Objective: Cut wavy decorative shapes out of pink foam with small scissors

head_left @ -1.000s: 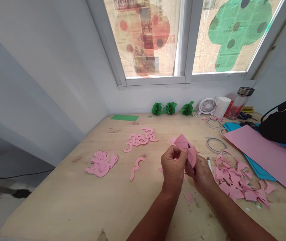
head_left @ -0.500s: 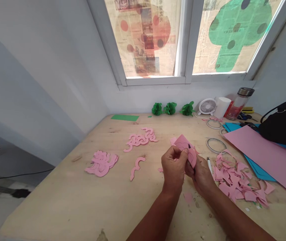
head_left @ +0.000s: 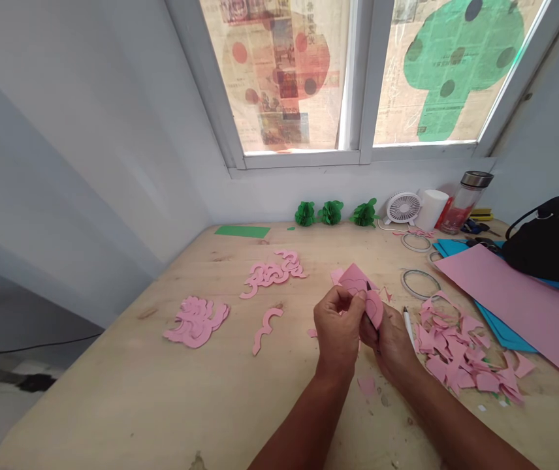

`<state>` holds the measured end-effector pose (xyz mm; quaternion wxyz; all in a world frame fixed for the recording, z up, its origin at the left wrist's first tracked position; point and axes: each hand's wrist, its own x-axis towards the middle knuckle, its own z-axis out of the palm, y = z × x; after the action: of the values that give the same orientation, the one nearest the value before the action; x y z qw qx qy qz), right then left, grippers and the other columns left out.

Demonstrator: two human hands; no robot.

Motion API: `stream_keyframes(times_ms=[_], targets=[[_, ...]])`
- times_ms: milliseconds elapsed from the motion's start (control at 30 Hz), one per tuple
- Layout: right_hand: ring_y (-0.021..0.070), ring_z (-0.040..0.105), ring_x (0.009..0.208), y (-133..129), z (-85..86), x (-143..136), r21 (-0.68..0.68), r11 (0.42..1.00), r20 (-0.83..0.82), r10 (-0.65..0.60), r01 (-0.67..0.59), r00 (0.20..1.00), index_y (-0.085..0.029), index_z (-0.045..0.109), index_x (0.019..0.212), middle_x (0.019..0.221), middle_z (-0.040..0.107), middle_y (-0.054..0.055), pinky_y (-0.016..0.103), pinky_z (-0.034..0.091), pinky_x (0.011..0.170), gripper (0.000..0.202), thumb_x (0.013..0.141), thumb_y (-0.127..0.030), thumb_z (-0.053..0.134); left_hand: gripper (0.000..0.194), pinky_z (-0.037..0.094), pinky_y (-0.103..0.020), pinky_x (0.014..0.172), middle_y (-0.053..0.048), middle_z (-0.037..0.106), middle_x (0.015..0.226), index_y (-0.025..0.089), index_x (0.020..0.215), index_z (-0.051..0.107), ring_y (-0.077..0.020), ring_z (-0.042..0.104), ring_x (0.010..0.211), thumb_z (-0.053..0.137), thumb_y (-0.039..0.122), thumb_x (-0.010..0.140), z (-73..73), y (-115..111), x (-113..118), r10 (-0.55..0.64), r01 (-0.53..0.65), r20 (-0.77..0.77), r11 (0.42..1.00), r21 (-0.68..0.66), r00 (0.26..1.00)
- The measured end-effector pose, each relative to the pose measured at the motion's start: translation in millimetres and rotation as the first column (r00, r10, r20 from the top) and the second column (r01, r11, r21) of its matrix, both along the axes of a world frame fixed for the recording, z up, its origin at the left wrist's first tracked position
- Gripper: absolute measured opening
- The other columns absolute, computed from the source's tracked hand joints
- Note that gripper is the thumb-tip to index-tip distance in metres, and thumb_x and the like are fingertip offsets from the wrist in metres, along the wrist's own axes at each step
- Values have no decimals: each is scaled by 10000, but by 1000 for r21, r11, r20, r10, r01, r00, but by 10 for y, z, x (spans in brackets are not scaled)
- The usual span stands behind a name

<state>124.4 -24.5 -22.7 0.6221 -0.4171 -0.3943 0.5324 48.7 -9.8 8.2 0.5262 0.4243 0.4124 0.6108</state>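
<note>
Between thumb and fingers, my left hand (head_left: 335, 326) pinches a folded pink paper (head_left: 354, 277) with curved lines drawn on it. My right hand (head_left: 392, 339) is closed around dark scissors (head_left: 369, 287), mostly hidden by the fingers; a blade tip shows against the paper. A rounded part of the paper (head_left: 374, 309) hangs over the right fingers. Left of the hands lie a curved pink strip (head_left: 267, 328), a group of wavy pink cutouts (head_left: 274, 273) and a stack of pink cutouts (head_left: 197, 321).
Pink scraps (head_left: 460, 349) and a white pen (head_left: 407, 324) lie right of my hands, near tape rings (head_left: 420, 284) and a large pink sheet (head_left: 514, 297). Green paper shapes (head_left: 331, 212), a small fan (head_left: 403, 209) and a bottle (head_left: 465, 202) stand along the wall.
The camera view has shifted slightly. A small pink scrap beside the right hand now shows more clearly; both hands keep nearly the same pose and hold.
</note>
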Motion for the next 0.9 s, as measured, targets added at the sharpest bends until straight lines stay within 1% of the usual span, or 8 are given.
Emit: stream_keyframes(times_ms=[267,400,600,733,900], targets=[[61,174,383,-12,22,3,11,1000,-8,6,-6,1000,-185,335,491,406,251,-74,221,124,392,458,831,-468,454,246,396,-217,547,29,459,537,154,547,464,-85,445,524,637,289,658,25,-10,-2,-12,13,30,999,-40,999],[62,173,388,-9,12,9,11,1000,6,5,-5,1000,-186,337,497,407,252,-76,218,130,397,444,826,-452,469,229,395,-220,553,24,470,548,152,557,472,-88,453,536,630,279,664,21,-8,-7,-19,20,36,999,-32,999],[64,175,387,4,8,18,-13,1000,4,3,-3,1000,-189,348,498,405,256,-76,218,128,388,437,811,-462,485,236,389,-216,548,25,460,545,154,555,465,-86,440,536,627,284,667,8,-10,-19,-9,9,16,1000,-23,1000],[64,167,392,-5,29,20,-4,1000,-4,17,-17,1000,-188,353,498,409,251,-76,220,123,389,435,826,-450,470,234,382,-213,545,27,458,547,154,556,466,-83,430,536,630,281,664,20,-14,-25,-18,19,24,999,-29,1000],[61,166,389,-8,29,17,-16,1000,12,-1,2,1000,-191,337,492,405,242,-77,215,122,380,439,815,-454,478,260,375,-211,530,29,447,538,157,540,450,-82,416,522,647,293,641,38,-15,-26,-27,28,32,999,-45,999]])
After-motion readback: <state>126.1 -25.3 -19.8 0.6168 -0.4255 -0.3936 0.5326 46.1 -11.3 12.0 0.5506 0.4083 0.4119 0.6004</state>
